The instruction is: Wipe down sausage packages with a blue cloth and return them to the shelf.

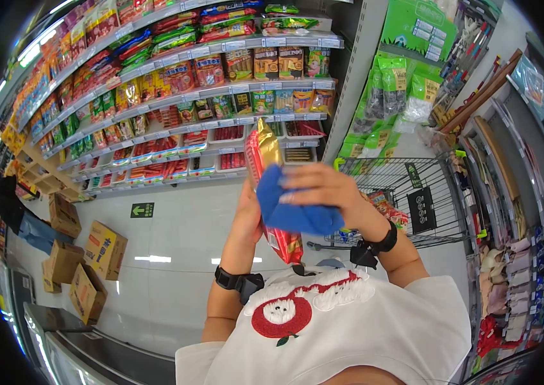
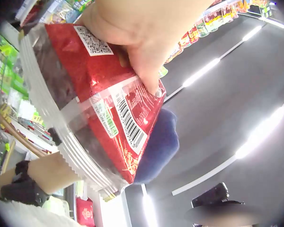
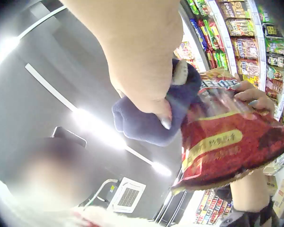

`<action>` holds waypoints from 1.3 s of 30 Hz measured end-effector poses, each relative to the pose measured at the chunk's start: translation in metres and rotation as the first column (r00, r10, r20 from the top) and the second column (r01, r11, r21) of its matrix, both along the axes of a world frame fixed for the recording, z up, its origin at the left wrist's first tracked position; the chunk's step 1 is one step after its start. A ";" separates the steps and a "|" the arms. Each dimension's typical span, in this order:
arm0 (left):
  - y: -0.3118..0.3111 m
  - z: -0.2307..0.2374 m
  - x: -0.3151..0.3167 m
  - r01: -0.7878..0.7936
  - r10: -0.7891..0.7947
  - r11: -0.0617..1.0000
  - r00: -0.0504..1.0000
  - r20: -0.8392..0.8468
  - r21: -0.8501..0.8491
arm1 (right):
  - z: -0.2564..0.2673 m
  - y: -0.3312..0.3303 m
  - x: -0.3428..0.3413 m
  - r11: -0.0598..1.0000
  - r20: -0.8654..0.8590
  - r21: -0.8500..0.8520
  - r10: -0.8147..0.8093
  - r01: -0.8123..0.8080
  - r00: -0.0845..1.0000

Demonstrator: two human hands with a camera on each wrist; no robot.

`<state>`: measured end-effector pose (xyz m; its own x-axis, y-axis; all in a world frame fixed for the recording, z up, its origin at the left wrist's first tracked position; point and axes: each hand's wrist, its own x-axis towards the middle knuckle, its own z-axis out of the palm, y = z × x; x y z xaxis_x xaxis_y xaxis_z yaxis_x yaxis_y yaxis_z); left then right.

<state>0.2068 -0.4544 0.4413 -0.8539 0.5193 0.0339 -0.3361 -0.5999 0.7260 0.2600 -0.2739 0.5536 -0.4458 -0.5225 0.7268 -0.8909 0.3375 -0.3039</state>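
Note:
My left hand point(image 1: 246, 212) grips a red and gold plastic snack bag point(image 1: 287, 246) by its edge, holding it up in front of my chest. In the left wrist view, the thumb lies along the red side of the bag point(image 2: 102, 80), by a barcode label and a clear window. My right hand point(image 1: 333, 187) holds a folded blue cloth point(image 1: 301, 217) against the bag's face. Seen from the right wrist, thumb and fingers pinch the cloth point(image 3: 146, 124), which overlaps the bag's edge.
Shelves of packaged snacks point(image 1: 208, 70) stand in front. A wire shopping cart point(image 1: 448, 221) with packages inside is at the right, near hanging goods. Cardboard boxes point(image 1: 106, 249) lie on the floor point(image 1: 176, 224) at the left, where a person point(image 1: 10, 199) in dark clothing stands.

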 end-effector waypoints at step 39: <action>0.005 0.036 0.007 -0.843 0.312 0.409 0.488 -0.815 -0.349 | 0.009 -0.023 -0.005 0.909 -0.504 0.072 -0.321 0.410 0.802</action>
